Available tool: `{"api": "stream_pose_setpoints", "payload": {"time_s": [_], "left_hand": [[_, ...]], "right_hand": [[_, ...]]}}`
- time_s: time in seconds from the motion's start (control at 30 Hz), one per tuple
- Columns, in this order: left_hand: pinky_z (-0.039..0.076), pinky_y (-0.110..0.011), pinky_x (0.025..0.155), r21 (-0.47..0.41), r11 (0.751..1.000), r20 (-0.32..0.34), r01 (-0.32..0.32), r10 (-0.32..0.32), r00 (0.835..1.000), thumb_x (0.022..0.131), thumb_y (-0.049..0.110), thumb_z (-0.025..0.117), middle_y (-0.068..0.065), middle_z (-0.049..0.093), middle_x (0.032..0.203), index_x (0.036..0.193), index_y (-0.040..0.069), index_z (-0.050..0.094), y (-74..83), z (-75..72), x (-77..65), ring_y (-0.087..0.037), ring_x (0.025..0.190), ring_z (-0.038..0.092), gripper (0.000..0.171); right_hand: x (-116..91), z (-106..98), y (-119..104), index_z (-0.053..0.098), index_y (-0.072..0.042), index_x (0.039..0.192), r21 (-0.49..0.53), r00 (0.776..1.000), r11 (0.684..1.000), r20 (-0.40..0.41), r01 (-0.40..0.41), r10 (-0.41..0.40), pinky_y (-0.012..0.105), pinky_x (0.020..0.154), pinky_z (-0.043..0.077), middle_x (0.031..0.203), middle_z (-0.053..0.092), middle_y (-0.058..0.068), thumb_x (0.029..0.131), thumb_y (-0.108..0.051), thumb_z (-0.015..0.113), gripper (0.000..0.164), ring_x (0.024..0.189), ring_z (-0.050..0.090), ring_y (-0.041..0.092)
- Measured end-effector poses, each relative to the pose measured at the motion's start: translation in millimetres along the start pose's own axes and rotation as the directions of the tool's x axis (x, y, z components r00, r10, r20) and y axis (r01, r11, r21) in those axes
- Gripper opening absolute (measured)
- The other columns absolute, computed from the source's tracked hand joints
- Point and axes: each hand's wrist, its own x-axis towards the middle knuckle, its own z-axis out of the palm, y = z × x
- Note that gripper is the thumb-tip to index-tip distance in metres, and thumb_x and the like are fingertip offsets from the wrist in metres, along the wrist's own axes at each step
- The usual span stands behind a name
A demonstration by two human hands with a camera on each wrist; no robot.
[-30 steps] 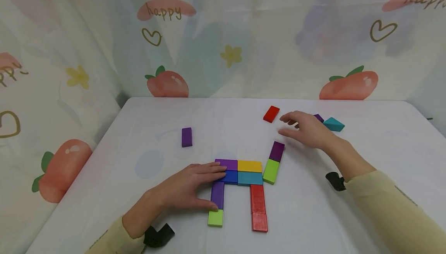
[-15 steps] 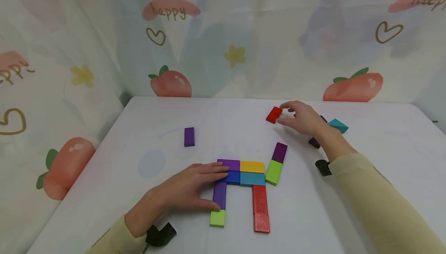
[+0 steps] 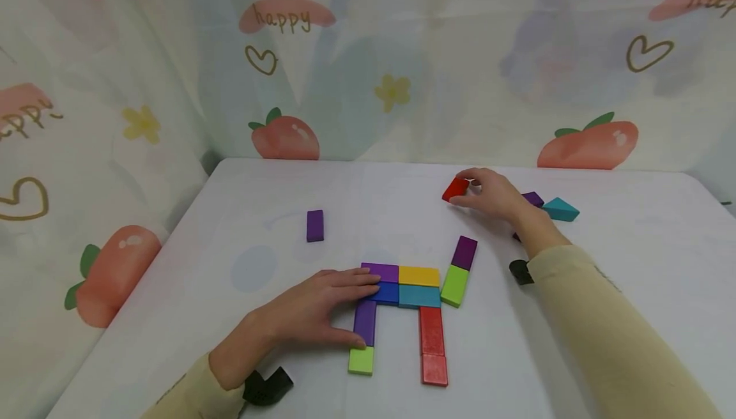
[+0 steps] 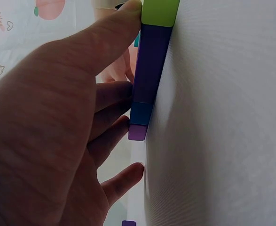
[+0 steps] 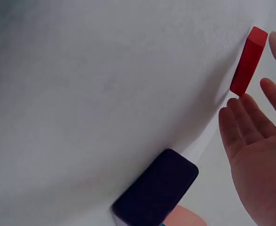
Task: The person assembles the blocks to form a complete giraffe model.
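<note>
My left hand (image 3: 310, 309) lies with extended fingers along the joined blocks. Its fingertips rest at a purple block (image 3: 381, 272) and a blue block (image 3: 388, 294), and its thumb at the light green block (image 3: 361, 361) below an upright purple block (image 3: 365, 323). In the left wrist view, the left hand's thumb (image 4: 114, 33) sits against the green end. At the back, my right hand (image 3: 489, 195) reaches around a red block (image 3: 455, 188), thumb on the near side and fingers on the far side. The right wrist view shows fairly straight fingers close to the red block (image 5: 248, 61).
Yellow (image 3: 419, 276) and teal (image 3: 420, 296) blocks continue the row, with red blocks (image 3: 432, 333) below. A dark purple block (image 3: 464, 252) and green block (image 3: 455, 285) slant at its right. A purple block (image 3: 315, 225) lies left; a teal triangle (image 3: 560, 209) lies back right.
My right hand has moved left and away from me to the red block, bringing thumb and fingers around it. My left hand stays on the joined blocks; the view shifts slightly.
</note>
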Motion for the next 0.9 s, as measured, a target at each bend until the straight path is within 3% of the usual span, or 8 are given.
{"api": "stream_pose_setpoints", "payload": {"time_s": [0.4,0.9], "left_hand": [[0.026,-0.042,0.119,-0.002,1.000,0.009,0.022,-0.022,1.000,0.087,0.052,0.076,0.011,0.037,0.159,0.151,0.017,0.049,0.4,1.4,0.0,-0.010,0.149,0.022,0.078],[0.027,-0.041,0.119,0.016,1.000,0.015,0.024,-0.024,1.000,0.087,0.052,0.076,0.011,0.037,0.159,0.152,0.018,0.049,1.7,1.7,0.8,-0.010,0.149,0.024,0.078]], "right_hand": [[3,3,2,0.048,-0.001,0.145,-0.033,1.000,0.999,0.000,0.028,-0.028,0.058,0.105,0.042,0.140,0.048,0.025,0.095,-0.021,0.070,0.058,0.128,0.042,0.045],[-43,-12,10,0.054,0.001,0.140,-0.101,0.992,0.987,0.042,0.127,-0.123,0.061,0.098,0.047,0.139,0.050,0.025,0.094,-0.024,0.073,0.056,0.124,0.046,0.048]]}}
